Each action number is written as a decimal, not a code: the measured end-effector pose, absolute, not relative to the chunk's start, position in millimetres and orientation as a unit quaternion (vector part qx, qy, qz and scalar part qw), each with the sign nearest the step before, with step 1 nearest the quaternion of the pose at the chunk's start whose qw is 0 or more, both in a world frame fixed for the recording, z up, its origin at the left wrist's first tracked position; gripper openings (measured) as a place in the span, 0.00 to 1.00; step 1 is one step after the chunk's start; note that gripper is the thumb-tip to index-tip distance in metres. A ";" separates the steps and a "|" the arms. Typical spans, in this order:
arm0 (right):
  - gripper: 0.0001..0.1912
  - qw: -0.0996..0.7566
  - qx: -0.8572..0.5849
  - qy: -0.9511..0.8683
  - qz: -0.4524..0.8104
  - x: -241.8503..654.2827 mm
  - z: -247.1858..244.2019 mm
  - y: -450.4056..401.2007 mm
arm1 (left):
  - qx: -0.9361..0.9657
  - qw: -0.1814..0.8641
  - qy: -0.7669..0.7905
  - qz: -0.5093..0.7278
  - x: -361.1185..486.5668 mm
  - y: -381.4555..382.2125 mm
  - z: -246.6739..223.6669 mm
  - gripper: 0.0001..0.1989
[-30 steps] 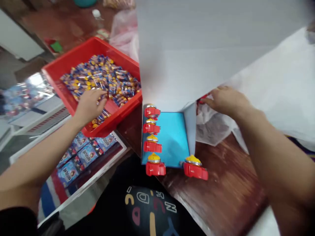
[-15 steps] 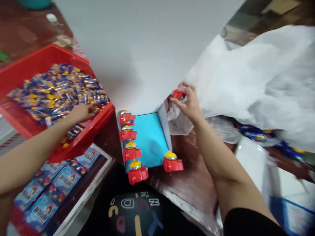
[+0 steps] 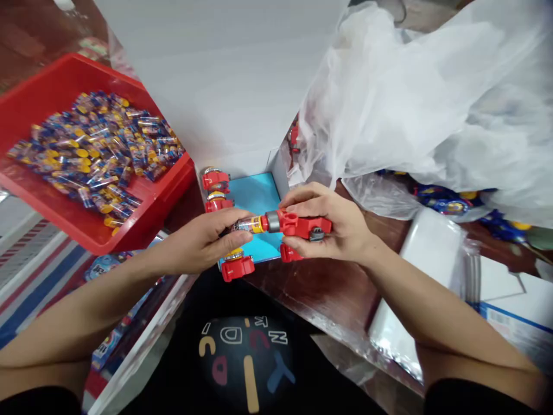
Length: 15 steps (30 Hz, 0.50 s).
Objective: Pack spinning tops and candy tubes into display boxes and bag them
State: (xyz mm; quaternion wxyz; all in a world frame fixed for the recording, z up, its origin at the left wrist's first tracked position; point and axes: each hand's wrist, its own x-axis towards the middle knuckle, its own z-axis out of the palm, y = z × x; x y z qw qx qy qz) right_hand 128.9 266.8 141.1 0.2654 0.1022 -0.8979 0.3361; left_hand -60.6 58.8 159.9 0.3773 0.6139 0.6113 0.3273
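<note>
My left hand [image 3: 211,239] pinches a small clear tube with a yellow cap [image 3: 254,224], its contents too small to make out. From the other side, my right hand [image 3: 330,222] grips a red toy [image 3: 302,223] with a grey ring at its end. The tube's capped end meets the ring, and I cannot tell how far in it sits. Beneath both hands is an open box with a bright blue bottom [image 3: 254,193]. Several red toys with yellow tops [image 3: 238,266] line its left edge, and another red toy [image 3: 290,252] is at its right corner, partly covered by my right hand.
A red bin [image 3: 149,222] holding many small tubes [image 3: 103,155] stands at the left. White plastic bags [image 3: 410,104] spread over the right, with more red toys [image 3: 294,138] beside the box. A display carton [image 3: 129,346] lies lower left; clear wrap [image 3: 423,271] lies lower right.
My left hand has come out of the red bin with a tube. My right hand has brought a red toy from the right side to the middle, where the two pieces now meet.
</note>
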 end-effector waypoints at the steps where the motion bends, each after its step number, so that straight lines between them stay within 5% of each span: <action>1: 0.15 0.241 0.088 -0.911 0.322 132.6 141.7 264.0 | 0.634 0.349 0.609 0.324 -60.7 59.0 158.1 0.13; 9: 0.18 0.176 -0.110 -0.852 0.480 151.4 147.4 240.5 | 0.762 -0.083 0.588 0.258 -55.4 63.2 131.5 0.14; 13: 0.45 0.169 -0.056 -0.879 0.442 159.0 159.4 258.5 | 0.728 0.060 0.626 0.274 -59.4 69.2 140.1 0.17; 15: 0.41 0.161 -0.014 -0.924 0.347 164.7 164.4 270.5 | 0.683 0.189 0.638 0.300 -61.6 70.2 149.3 0.16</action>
